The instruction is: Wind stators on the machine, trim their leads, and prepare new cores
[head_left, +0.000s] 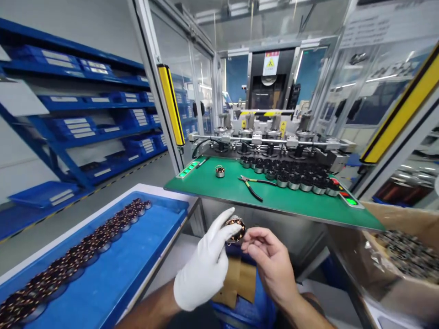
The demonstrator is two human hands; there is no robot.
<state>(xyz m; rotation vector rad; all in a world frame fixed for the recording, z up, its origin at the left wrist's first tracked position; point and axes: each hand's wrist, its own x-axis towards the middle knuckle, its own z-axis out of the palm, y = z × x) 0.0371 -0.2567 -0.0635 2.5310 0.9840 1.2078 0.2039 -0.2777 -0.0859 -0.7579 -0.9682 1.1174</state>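
Green bench mat, blue shelving, left hand gripping wound stator, right hand pinching its edge

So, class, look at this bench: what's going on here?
A person holds a small wound coil in the gloved left hand, while the bare right hand pinches at its edge. A blue tray on the left carries rows of similar coils. Pliers and a cluster of parts lie on the green bench, before a machine.
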